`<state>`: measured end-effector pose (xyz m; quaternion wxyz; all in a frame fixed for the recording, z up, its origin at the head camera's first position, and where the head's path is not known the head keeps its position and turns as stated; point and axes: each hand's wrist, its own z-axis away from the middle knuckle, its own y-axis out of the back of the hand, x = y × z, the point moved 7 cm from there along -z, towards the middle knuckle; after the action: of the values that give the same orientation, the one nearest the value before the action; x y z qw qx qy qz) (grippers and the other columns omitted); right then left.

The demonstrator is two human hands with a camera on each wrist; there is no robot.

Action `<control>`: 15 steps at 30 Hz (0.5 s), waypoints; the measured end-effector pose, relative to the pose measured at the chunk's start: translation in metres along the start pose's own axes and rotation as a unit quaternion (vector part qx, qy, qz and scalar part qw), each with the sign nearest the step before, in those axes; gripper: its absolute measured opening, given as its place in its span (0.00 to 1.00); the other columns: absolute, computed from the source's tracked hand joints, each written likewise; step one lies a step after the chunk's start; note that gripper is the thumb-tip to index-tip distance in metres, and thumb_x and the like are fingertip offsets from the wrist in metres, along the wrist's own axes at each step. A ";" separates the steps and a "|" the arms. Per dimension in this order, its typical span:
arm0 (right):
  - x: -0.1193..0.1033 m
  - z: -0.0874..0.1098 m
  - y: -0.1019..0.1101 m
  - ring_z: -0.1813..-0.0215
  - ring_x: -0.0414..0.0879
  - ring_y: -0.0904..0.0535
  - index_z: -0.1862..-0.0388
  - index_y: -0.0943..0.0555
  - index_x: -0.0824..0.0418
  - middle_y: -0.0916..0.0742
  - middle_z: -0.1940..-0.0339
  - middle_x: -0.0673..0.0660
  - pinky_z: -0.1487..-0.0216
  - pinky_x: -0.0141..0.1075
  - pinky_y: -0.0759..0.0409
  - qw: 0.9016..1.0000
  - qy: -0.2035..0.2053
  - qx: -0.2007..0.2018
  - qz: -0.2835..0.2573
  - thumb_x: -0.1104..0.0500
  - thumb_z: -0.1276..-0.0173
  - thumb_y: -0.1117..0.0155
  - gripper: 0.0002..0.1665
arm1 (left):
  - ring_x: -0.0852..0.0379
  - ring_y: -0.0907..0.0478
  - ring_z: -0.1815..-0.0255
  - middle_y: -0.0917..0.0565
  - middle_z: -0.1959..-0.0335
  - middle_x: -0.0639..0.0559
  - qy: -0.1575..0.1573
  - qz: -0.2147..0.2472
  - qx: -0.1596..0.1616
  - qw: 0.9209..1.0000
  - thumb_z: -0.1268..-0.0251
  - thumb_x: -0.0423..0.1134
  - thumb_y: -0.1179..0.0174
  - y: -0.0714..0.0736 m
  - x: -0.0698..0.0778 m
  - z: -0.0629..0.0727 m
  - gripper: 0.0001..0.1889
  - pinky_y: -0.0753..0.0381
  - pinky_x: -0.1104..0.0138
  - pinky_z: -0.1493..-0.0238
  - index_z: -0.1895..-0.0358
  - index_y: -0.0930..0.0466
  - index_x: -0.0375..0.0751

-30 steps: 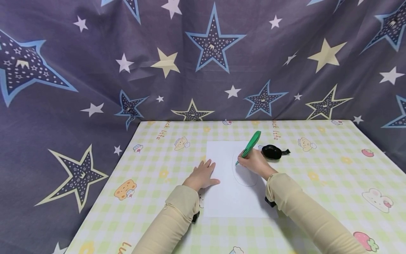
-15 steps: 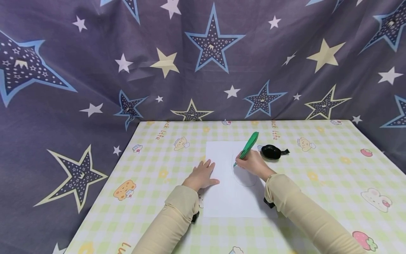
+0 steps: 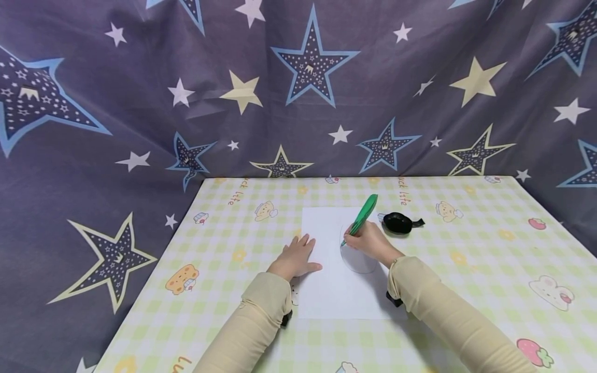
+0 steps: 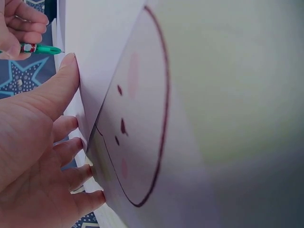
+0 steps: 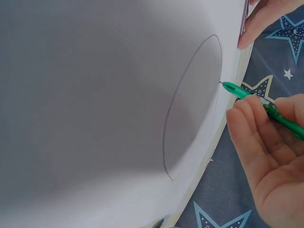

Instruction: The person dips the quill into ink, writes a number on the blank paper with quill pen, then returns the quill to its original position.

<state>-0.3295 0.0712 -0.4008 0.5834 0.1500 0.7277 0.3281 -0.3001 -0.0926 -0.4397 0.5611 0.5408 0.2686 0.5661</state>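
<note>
My right hand point(image 3: 371, 242) pinches a green pen point(image 3: 364, 215) whose tip meets a white sheet of paper point(image 3: 326, 295). A thin curved outline point(image 5: 165, 128) is drawn on the sheet, and in the right wrist view the tip of the pen point(image 5: 232, 89) sits on that line. My left hand point(image 3: 295, 258) lies with spread, straight fingers across the paper's left edge. In the left wrist view, the left thumb point(image 4: 66, 85) rests at the sheet, and a printed cartoon face point(image 4: 137, 137) on the tablecloth shows beside the paper's edge.
Just right of the paper lies a black oval object point(image 3: 398, 223) with a short tab. A green-and-white checked tablecloth point(image 3: 224, 311) with cartoon prints covers the table. Behind its far edge hangs a dark curtain point(image 3: 196, 124) patterned with stars.
The right hand and pen have slid slightly left and down along the outline, with the line following the tip. My left hand stays in place on the paper.
</note>
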 end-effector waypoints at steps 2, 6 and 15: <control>0.000 0.000 0.000 0.83 0.40 0.31 0.72 0.18 0.66 0.22 0.87 0.50 0.81 0.31 0.33 1.000 -0.003 -0.002 -0.001 0.66 0.39 0.41 0.06 | 0.41 0.57 0.29 0.49 0.28 0.43 0.000 -0.001 0.000 1.000 0.38 0.54 0.45 0.000 0.000 0.000 0.38 0.53 0.48 0.33 0.29 0.46 0.39; 0.000 0.000 0.000 0.82 0.40 0.31 0.72 0.19 0.66 0.22 0.87 0.50 0.80 0.31 0.33 1.000 -0.006 -0.007 -0.002 0.66 0.39 0.41 0.06 | 0.41 0.57 0.29 0.49 0.28 0.43 0.003 -0.004 -0.001 1.000 0.38 0.54 0.45 0.000 0.000 0.001 0.38 0.53 0.49 0.33 0.29 0.46 0.40; -0.004 0.002 -0.001 0.83 0.40 0.31 0.74 0.19 0.65 0.23 0.88 0.49 0.81 0.32 0.32 1.000 0.005 -0.012 -0.003 0.66 0.40 0.41 0.06 | 0.40 0.56 0.29 0.48 0.28 0.43 -0.001 -0.004 0.001 1.000 0.38 0.54 0.44 0.001 0.001 0.001 0.38 0.52 0.48 0.34 0.30 0.45 0.38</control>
<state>-0.3259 0.0688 -0.3988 0.5826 0.1391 0.7270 0.3357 -0.2989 -0.0924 -0.4386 0.5631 0.5406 0.2712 0.5631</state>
